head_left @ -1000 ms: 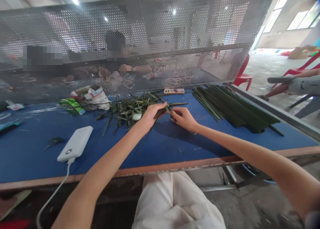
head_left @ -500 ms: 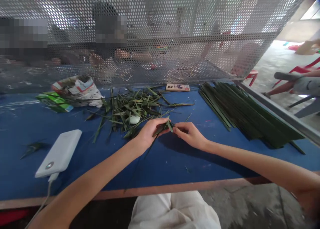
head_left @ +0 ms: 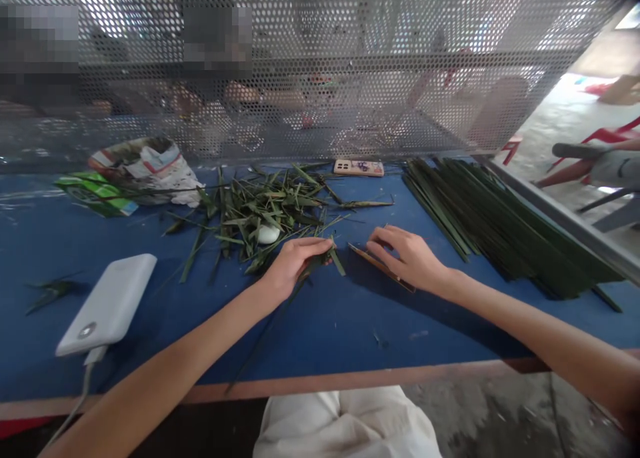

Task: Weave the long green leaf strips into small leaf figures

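My left hand (head_left: pixel 291 265) is closed on a folded green leaf strip (head_left: pixel 320 263) just above the blue table (head_left: pixel 320 325); the strip's long tail runs back toward the table's front edge. My right hand (head_left: pixel 409 258) lies to the right of it, fingers curled over a thin flat brown blade-like tool (head_left: pixel 383 269) that rests on the table. A loose heap of cut green leaf scraps (head_left: pixel 265 208) lies just beyond my left hand, with a small white object (head_left: pixel 269 234) in it. A neat stack of long dark green leaf strips (head_left: pixel 495 221) lies to the right.
A white power bank (head_left: pixel 107 305) with a cable sits at the left. A crumpled printed bag (head_left: pixel 145 168), a green packet (head_left: pixel 97 195) and a phone (head_left: pixel 359 168) lie along a perforated metal screen (head_left: pixel 320 71). People sit behind the screen. Someone's legs and red chairs show at far right.
My right hand let go of the leaf strip and moved right and down onto the brown tool. My left hand kept the strip and lowered slightly. The view tilted downward.
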Demonstrator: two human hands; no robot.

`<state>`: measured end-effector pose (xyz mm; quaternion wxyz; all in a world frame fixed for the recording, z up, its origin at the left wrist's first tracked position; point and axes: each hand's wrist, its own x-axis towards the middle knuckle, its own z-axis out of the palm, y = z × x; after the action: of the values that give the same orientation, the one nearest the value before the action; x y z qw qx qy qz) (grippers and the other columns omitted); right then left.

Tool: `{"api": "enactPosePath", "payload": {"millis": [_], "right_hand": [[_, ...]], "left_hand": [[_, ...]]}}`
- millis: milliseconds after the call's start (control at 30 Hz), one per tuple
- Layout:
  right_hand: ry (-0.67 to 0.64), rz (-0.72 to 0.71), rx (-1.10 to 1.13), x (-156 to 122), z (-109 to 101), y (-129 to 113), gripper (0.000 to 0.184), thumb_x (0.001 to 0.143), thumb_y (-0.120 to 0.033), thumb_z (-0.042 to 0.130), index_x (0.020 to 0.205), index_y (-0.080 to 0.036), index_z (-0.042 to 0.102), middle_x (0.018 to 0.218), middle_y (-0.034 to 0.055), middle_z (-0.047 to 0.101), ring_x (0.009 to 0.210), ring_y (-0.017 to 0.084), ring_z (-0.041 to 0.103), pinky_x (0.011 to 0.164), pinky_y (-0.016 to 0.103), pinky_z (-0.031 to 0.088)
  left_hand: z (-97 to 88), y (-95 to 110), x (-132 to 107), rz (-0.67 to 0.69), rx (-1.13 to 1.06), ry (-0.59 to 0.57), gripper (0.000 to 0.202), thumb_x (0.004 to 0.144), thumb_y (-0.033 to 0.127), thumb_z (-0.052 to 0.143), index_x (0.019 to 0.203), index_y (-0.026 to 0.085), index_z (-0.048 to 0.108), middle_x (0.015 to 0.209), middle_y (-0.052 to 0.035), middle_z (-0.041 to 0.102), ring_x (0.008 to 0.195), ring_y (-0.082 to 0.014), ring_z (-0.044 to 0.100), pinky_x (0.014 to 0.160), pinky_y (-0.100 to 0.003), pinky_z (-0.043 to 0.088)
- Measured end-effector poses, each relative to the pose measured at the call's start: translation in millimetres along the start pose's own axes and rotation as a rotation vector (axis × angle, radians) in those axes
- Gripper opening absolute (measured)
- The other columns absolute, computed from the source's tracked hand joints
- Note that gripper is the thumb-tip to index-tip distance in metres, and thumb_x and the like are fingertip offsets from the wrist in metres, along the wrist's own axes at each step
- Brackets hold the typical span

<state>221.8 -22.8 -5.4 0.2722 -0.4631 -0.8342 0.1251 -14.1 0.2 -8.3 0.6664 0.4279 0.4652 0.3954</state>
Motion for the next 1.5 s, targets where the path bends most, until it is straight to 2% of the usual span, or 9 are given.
{"api": "enactPosePath", "payload": {"millis": [200,333,467,633,833,967,1100,1333,1500], "right_hand": [[-0.147,0.023,-0.172,-4.0,7.2,15.3,0.029,0.085,-0.049,0.062,0.087,-0.022,0.054,0.081,0.0053,0.063,0.069,0.018,0.056,0.062,0.029,0.037],[-0.149,-0.027,-0.171,-7.0,12.2,11.8,0.007,0.092,-0.027,0.050,0.089,-0.021,0.053,0.083,0.0065,0.064,0.074,0.019,0.059,0.066,0.030,0.041],[-0.085,0.004,-0.121,-11.4,13.3,7.8,0.011,0.095,-0.024,0.041,0.095,-0.019,0.052,0.084,0.0101,0.065,0.074,0.022,0.063,0.064,0.032,0.043],[-0.046,0.175,0.515,-10.8,3.8,4.8,0.023,0.097,-0.033,0.041,0.116,-0.022,0.048,0.094,0.0073,0.069,0.058,0.013,0.064,0.053,0.026,0.047],[-0.058,0.407,1.160,0.7,-6.1,5.2,0.027,0.089,-0.042,0.057,0.102,-0.019,0.061,0.108,0.0117,0.072,0.094,0.022,0.070,0.073,0.029,0.056],[0.026,0.443,1.118,-3.6,-0.7,-2.0,0.028,0.082,-0.041,0.070,0.095,-0.016,0.065,0.087,0.0087,0.073,0.076,0.018,0.069,0.062,0.025,0.053],[0.185,0.401,0.950,-10.0,6.2,-7.4,0.032,0.084,-0.047,0.066,0.083,-0.014,0.069,0.056,-0.0003,0.057,0.050,0.010,0.053,0.047,0.023,0.041],[0.219,0.278,0.878,-11.7,10.5,-11.3,0.030,0.092,-0.044,0.056,0.095,-0.017,0.070,0.065,0.0021,0.063,0.057,0.013,0.060,0.055,0.028,0.050],[0.222,0.203,0.824,-16.4,14.7,-21.5,0.018,0.085,-0.036,0.067,0.090,-0.019,0.067,0.077,0.0040,0.070,0.069,0.016,0.069,0.067,0.031,0.057]], "left_hand": [[-2.4,-9.8,-2.2,0.042,0.097,-0.013,0.014,0.067,0.031,0.081,0.075,0.021,0.079,0.077,-0.0065,0.074,0.069,-0.0195,0.068,0.069,-0.031,0.054],[1.0,-12.0,-7.1,0.053,0.105,0.010,0.011,0.069,0.031,0.079,0.077,0.023,0.079,0.080,-0.0061,0.075,0.074,-0.0210,0.069,0.069,-0.031,0.053],[2.6,-10.2,-9.0,0.066,0.108,0.029,0.012,0.071,0.034,0.077,0.076,0.023,0.079,0.078,-0.0059,0.075,0.076,-0.0218,0.069,0.068,-0.031,0.052],[2.9,-8.7,-9.2,0.092,0.142,0.059,0.016,0.069,0.036,0.079,0.078,0.022,0.079,0.081,-0.0069,0.075,0.083,-0.0228,0.069,0.072,-0.031,0.053],[6.5,-7.1,-12.3,0.104,0.168,0.062,0.028,0.067,0.041,0.080,0.084,0.019,0.079,0.084,-0.0084,0.075,0.084,-0.0226,0.069,0.077,-0.033,0.052],[7.2,-8.3,-12.6,0.099,0.177,0.064,0.029,0.068,0.043,0.079,0.084,0.020,0.079,0.085,-0.0075,0.075,0.083,-0.0213,0.068,0.077,-0.032,0.052],[7.0,-9.9,-11.8,0.092,0.185,0.069,0.029,0.069,0.044,0.079,0.086,0.020,0.078,0.087,-0.0076,0.075,0.084,-0.0214,0.068,0.078,-0.032,0.052],[8.0,-9.3,-12.0,0.103,0.212,0.065,0.031,0.069,0.045,0.078,0.087,0.020,0.079,0.086,-0.0081,0.075,0.085,-0.0222,0.068,0.080,-0.033,0.051],[8.9,-9.9,-11.8,0.109,0.227,0.060,0.029,0.068,0.044,0.079,0.086,0.021,0.079,0.089,-0.0076,0.075,0.087,-0.0215,0.067,0.082,-0.033,0.050]]}}
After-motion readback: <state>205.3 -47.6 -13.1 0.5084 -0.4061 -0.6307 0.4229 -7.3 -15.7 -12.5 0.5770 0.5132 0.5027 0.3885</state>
